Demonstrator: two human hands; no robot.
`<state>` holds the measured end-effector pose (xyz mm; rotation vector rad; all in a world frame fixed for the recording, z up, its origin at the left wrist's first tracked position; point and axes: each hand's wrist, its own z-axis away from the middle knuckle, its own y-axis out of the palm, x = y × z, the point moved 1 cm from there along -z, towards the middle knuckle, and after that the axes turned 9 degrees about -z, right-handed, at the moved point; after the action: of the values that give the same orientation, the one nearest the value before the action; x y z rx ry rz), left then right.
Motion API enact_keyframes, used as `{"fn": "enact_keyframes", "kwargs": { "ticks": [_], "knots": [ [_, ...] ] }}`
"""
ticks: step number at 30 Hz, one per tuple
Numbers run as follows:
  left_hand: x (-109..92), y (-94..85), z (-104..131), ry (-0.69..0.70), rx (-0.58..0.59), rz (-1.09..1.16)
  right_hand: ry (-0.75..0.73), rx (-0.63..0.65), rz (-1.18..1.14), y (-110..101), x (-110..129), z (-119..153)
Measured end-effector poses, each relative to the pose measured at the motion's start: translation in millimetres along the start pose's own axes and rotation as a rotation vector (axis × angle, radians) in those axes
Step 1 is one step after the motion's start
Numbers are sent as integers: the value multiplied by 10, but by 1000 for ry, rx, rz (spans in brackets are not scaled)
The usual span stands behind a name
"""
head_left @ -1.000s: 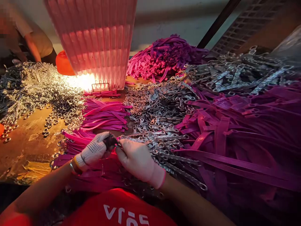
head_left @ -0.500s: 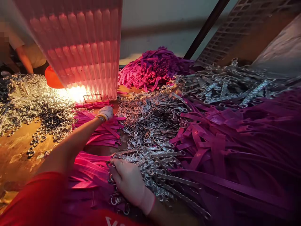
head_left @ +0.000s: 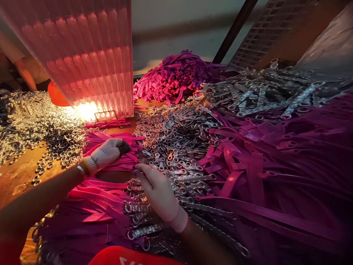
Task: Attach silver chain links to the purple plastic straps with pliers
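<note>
My left hand (head_left: 111, 151), in a white dotted glove with dark fingertips, is closed above a stack of pink straps (head_left: 121, 162). What it holds, if anything, is hidden. Close by to the right is my right hand (head_left: 160, 191), in a thin pale glove, its thumb and forefinger pinched together. Whatever sits in that pinch is too small to name. Under and beside the right hand lie silvery strips with ringed ends (head_left: 146, 231), spread in a fan. Left of these strips, more pink straps (head_left: 102, 197) lie in a bundle.
A ribbed translucent panel (head_left: 110, 73) stands beside a glowing lamp with a red shade (head_left: 58, 95). Small metal rings (head_left: 63, 143) heap at left. Pink straps pile at the back (head_left: 176, 77) and right (head_left: 275, 173). Another person's arm (head_left: 27, 75) shows far left.
My left hand has drawn back from the far pink straps toward my right hand. My right hand has shifted slightly up and forward from the ringed strips.
</note>
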<state>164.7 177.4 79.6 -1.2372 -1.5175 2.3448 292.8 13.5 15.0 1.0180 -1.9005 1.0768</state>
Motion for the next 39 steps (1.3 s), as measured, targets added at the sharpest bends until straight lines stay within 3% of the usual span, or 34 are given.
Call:
{"fn": "enact_keyframes", "kwargs": {
  "ticks": [4,8,10,14,16,20,25,28,32,39],
  "knots": [
    [1,255,880,-216,67,587,-22,118,37,119,101,-18],
    [49,575,1256,-258,5,804,-52,269,315,231,272,98],
    [75,697,1321,-256,-36,746,-70,322,457,255,335,161],
    [125,816,1374,-115,-281,209,-84,345,665,296,366,273],
    [163,831,1383,-23,-299,56,-100,340,734,325,354,318],
    [268,848,1396,49,-93,146,-149,335,751,380,337,372],
    [383,959,1447,102,-156,135,-54,343,730,410,366,375],
    [419,981,1479,49,-108,330,18,442,670,407,428,347],
    [395,933,1561,-24,-167,392,71,560,658,408,492,296],
    [416,1016,1612,11,-168,395,-160,658,733,468,413,321]
  ]
}}
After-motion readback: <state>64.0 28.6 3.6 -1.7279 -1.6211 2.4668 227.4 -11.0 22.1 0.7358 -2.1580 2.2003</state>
